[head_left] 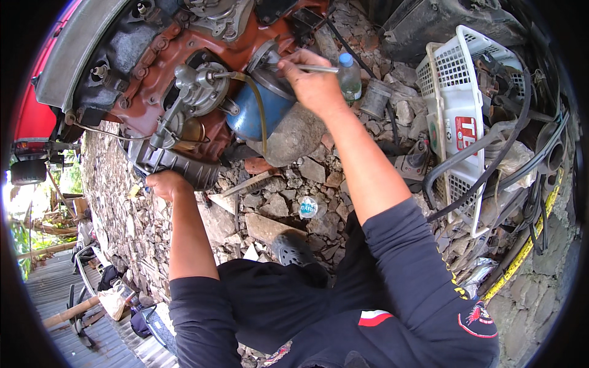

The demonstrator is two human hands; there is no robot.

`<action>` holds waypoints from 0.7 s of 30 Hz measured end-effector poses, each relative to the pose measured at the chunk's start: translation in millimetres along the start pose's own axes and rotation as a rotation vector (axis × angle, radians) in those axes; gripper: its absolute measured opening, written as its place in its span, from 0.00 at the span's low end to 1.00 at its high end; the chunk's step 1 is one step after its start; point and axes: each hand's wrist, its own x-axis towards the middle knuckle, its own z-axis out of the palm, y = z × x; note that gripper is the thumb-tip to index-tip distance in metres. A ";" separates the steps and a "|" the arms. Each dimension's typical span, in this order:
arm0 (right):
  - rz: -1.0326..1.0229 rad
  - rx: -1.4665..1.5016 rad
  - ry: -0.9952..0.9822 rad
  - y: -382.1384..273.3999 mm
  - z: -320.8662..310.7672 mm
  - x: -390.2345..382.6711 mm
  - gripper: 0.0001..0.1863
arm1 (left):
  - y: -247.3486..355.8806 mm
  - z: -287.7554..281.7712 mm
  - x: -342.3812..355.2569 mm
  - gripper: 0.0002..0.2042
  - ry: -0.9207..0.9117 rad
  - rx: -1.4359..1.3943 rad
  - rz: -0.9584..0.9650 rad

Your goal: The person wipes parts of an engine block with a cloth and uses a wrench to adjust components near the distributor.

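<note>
My right hand (313,86) is closed round a slim silver-coloured rod-like tool (322,69). The tool's far end is at the metal top of a blue canister-shaped filter housing (251,113) on an orange-red engine (159,67); exactly what it touches there is hard to make out. Lower down on the left, my left hand (169,185) grips the edge of a dark ribbed metal casing (190,172) at the engine's near end, some fingers hidden by it. Between the hands sits a grey metal pump (202,89), a yellowish hose (261,110) running from it past the blue housing.
Broken stones cover the ground, with a large flat stone (291,135) under the blue housing. To the right stand a blue-capped bottle (350,80), a grey can (375,98) and a white plastic basket (451,110) full of metal parts and hoses. A plastic cup (308,207) lies near my shoe (294,248).
</note>
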 end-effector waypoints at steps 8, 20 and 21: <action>0.041 -0.124 -0.083 -12.2 -12.9 3.3 0.12 | -0.9 1.3 1.2 0.37 0.049 -0.009 -0.035; -0.247 -0.377 -0.172 -28.9 -3.7 -5.4 0.07 | -1.0 1.0 1.8 0.37 0.021 -0.015 0.014; -0.278 -0.397 -0.155 -28.3 -2.5 -6.2 0.07 | -1.0 1.3 1.4 0.36 0.009 -0.018 0.018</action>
